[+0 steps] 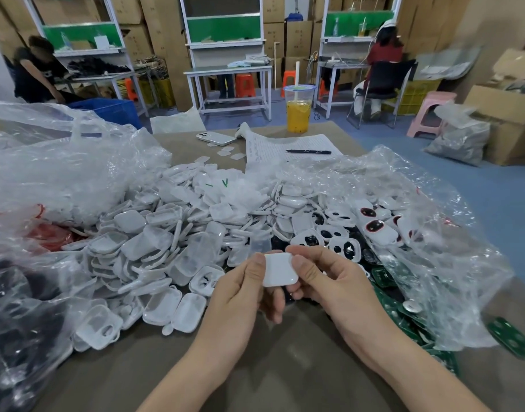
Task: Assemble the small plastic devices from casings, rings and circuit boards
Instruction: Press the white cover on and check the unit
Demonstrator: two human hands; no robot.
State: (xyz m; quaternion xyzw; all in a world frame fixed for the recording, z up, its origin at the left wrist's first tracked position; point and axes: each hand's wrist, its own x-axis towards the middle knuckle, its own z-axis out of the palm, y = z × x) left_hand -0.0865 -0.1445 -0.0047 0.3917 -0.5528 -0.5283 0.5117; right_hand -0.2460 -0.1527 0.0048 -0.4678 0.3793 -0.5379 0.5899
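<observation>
Gripping one white casing (279,269) with both hands just above the brown table (285,358) — pinching its left edge with the left hand (243,295), thumb on top, and its right edge with the right hand (329,282), fingers curled beneath. Facing, just behind, a heap of loose white shells (166,233) spilling from clear bags (62,173), green circuit boards (404,321) lying to the right. Looking farther on at a pen (308,151) resting on paper (285,142), a phone (215,138), a cup of orange drink (298,113).
</observation>
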